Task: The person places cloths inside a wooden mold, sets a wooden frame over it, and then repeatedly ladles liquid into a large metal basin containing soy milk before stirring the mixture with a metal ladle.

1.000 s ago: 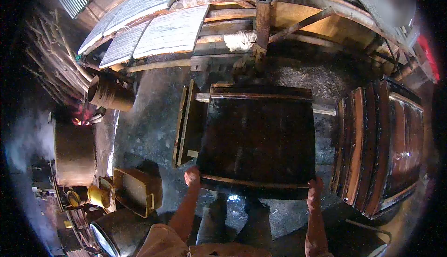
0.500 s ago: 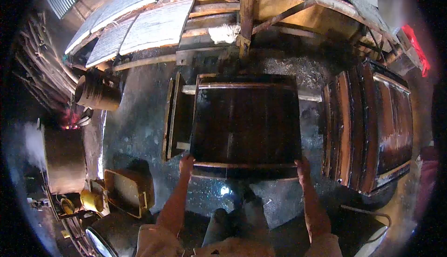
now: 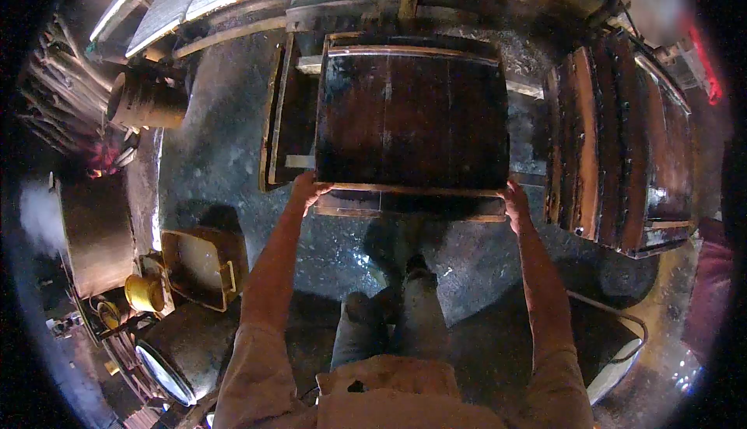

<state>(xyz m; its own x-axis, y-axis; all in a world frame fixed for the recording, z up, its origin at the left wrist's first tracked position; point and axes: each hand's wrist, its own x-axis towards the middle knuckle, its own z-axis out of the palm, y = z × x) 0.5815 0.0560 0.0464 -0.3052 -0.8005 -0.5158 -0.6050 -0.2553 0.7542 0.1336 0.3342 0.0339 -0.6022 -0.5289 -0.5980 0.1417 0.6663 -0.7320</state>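
A wide dark wooden tray (image 3: 412, 118) with pale-edged strips along its near and far sides lies in front of me. My left hand (image 3: 310, 191) grips its near left corner, fingers closed around the edge. At the near right corner my right hand (image 3: 513, 202) is closed on the same tray, thumb up on the rim. Both arms are stretched forward. Under the tray, pale crosspieces stick out at the left and right; what else is beneath it is hidden.
To the right stands a row of similar wooden trays (image 3: 615, 145). Narrow boards (image 3: 274, 126) stand just left of the held tray. A brown bucket (image 3: 148, 101), a yellow rectangular tub (image 3: 204, 267) and a dark drum (image 3: 187, 355) are on the left, near sticks and glowing embers (image 3: 105, 161).
My view has tipped downward, so the tray, hands and surroundings sit higher in the picture. My arms show more fully, and both hands still hold the tray's near corners.
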